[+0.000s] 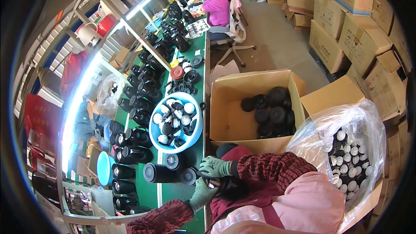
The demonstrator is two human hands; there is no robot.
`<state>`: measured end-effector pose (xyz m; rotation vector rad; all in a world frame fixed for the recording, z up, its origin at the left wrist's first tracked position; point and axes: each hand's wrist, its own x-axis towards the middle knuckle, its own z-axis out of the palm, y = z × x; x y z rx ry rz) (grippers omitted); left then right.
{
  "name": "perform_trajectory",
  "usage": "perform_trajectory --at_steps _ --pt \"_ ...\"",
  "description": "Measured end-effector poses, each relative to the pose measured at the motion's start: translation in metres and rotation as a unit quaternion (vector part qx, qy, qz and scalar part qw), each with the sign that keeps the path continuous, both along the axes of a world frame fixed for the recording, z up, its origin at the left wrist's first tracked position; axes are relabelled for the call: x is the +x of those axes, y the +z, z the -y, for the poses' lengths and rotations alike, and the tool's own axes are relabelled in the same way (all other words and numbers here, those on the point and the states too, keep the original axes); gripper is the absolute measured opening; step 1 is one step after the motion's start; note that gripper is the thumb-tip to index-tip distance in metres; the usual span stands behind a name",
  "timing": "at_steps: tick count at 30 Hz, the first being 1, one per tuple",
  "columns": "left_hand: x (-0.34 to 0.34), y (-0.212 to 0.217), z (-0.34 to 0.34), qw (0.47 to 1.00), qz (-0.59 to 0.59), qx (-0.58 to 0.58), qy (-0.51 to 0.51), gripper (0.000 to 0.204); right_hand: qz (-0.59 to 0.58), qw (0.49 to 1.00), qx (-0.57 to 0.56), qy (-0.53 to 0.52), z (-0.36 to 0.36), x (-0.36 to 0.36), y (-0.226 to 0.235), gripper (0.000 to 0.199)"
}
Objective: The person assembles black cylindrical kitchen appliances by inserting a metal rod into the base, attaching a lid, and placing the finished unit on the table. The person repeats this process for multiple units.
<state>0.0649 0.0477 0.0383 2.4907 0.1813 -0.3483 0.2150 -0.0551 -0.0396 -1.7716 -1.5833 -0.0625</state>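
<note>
My left hand (201,194), in a grey-green glove, grips a black round part (222,185) from below, close to my lap at the edge of the green table (171,190). My right hand (215,167), gloved the same way, closes over the top of that part. Most of the part is hidden by the two gloves. Just left of my hands a black jug (158,173) lies on its side, with two round black lids (172,161) next to it. A blue basin (196,133) full of black and white caps stands behind them.
Rows of black jugs (138,136) line the table's left side. An open cardboard box (229,117) of black lids stands to the right, beside a clear plastic bag (368,121) of caps. A seated person in purple (216,8) works at the far end. Stacked cartons (346,34) fill the right.
</note>
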Motion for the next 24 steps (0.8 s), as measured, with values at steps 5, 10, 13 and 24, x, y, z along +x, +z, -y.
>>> perform_trajectory --at_steps 5,10,13,24 --pt "0.003 -0.018 0.003 0.951 -0.095 -0.166 0.242 0.074 0.056 0.994 0.041 0.086 -0.022 0.01 -0.016 0.023" --pt "-0.016 -0.006 0.0 0.993 -0.036 -0.011 0.109 0.051 0.04 0.998 -0.021 -0.034 -0.007 -0.018 -0.005 0.022" --pt "-0.021 -0.003 -0.008 0.999 -0.002 0.022 0.046 0.042 0.041 0.995 -0.066 -0.068 0.006 -0.028 0.009 0.028" --pt "0.008 0.008 -0.02 0.992 0.02 0.038 -0.122 0.039 -0.027 0.93 -0.354 0.092 0.054 0.016 0.071 0.06"
